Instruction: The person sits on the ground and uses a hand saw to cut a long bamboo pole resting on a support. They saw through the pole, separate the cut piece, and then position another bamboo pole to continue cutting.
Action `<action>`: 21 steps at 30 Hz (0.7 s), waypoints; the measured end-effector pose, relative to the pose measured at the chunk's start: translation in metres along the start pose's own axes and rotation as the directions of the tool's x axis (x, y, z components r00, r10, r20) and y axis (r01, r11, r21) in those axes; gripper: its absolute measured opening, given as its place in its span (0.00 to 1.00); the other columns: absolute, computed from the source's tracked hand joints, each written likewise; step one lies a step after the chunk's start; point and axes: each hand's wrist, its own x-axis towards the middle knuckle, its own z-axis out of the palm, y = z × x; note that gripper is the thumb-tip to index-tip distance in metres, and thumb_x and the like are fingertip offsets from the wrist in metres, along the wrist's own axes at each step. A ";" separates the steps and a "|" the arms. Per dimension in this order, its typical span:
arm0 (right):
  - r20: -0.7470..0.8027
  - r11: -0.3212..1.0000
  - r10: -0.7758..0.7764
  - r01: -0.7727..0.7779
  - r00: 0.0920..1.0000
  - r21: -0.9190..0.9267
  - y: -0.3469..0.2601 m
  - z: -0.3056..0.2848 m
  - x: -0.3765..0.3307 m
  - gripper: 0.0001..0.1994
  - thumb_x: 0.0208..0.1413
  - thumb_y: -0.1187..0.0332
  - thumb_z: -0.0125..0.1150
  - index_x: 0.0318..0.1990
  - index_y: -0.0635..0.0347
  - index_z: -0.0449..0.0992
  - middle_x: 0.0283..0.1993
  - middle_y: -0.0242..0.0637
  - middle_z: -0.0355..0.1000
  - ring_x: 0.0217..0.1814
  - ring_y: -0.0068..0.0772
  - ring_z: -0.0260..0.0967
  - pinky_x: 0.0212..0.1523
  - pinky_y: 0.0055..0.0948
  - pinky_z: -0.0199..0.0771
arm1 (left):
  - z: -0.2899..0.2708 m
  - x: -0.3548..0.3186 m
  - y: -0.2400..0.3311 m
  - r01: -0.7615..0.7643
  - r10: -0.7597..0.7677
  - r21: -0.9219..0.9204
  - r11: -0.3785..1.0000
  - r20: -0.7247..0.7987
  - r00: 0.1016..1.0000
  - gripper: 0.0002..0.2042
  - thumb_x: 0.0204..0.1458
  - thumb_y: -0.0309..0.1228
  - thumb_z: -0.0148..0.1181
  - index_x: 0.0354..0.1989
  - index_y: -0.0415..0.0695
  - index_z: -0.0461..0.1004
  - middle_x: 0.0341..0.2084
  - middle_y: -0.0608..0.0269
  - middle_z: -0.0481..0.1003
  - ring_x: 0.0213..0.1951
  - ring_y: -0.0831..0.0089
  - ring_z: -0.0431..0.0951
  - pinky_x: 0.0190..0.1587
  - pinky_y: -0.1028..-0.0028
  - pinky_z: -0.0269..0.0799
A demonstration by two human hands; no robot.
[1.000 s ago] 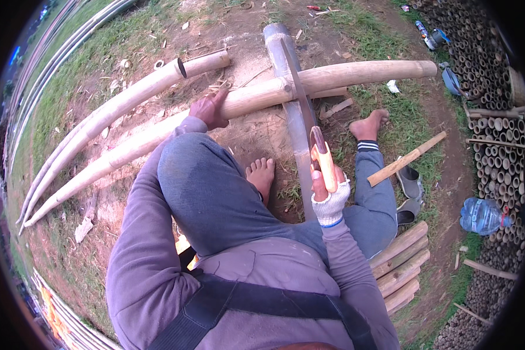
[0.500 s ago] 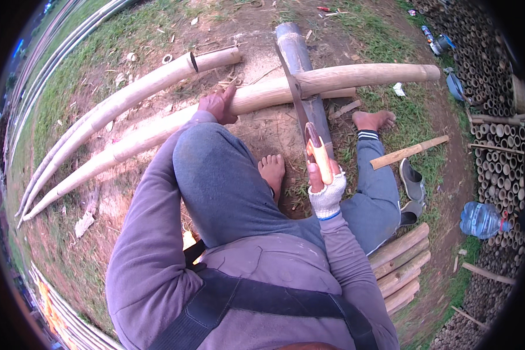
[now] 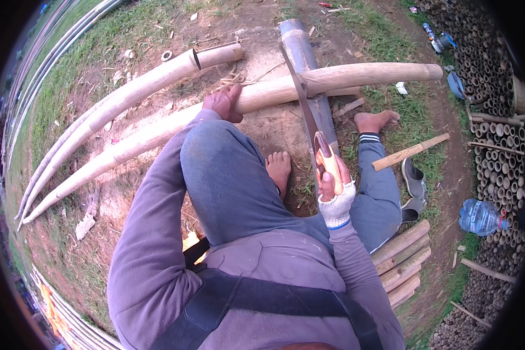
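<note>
A long pale bamboo pole [image 3: 157, 129] slants across the ground in front of me and rests on a thick grey bamboo log [image 3: 300, 49]. My left hand [image 3: 222, 102], bare, grips the pole to the left of the log. In a white fingerless glove, my right hand [image 3: 337, 189] is closed around the orange wooden handle of a handsaw [image 3: 307, 111]. The saw's blade lies across the pole, close to where it crosses the log. My fingers on the pole's far side are partly hidden.
Another pale bamboo pole [image 3: 128, 87] lies to the left. Cut bamboo lengths [image 3: 403, 256] are stacked at my right. Beyond are grey shoes [image 3: 413, 178], a split bamboo strip [image 3: 411, 151], a blue water bottle [image 3: 480, 218] and piled bamboo pieces [image 3: 501, 151].
My right hand has drawn the saw back toward me and slightly right, its blade still on the pole. The left hand keeps its hold on the pole.
</note>
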 end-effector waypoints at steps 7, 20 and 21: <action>-0.031 0.980 -0.161 0.156 0.986 -0.122 0.007 0.024 0.042 0.24 0.71 0.65 0.66 0.67 0.74 0.74 0.60 0.54 0.81 0.60 0.45 0.82 0.63 0.39 0.79 | -0.005 0.001 0.008 0.027 -0.029 0.097 0.995 0.014 0.999 0.46 0.43 0.46 0.80 0.72 0.54 0.62 0.52 0.43 0.81 0.54 0.42 0.85 0.56 0.48 0.82; -0.003 0.991 -0.025 0.024 1.000 -0.132 -0.029 -0.029 -0.046 0.25 0.71 0.62 0.66 0.67 0.72 0.75 0.59 0.54 0.82 0.59 0.51 0.83 0.61 0.40 0.80 | -0.003 0.002 0.002 0.015 -0.021 0.102 0.995 0.061 0.998 0.45 0.45 0.49 0.78 0.72 0.51 0.63 0.55 0.39 0.80 0.55 0.41 0.85 0.57 0.48 0.83; -0.029 0.985 -0.084 0.079 0.996 -0.153 -0.018 -0.020 -0.031 0.24 0.71 0.62 0.66 0.66 0.71 0.76 0.58 0.53 0.82 0.58 0.51 0.84 0.60 0.39 0.81 | -0.002 0.004 0.004 0.012 -0.018 0.103 0.995 0.061 0.998 0.46 0.45 0.49 0.78 0.72 0.51 0.63 0.55 0.39 0.79 0.55 0.41 0.85 0.57 0.48 0.83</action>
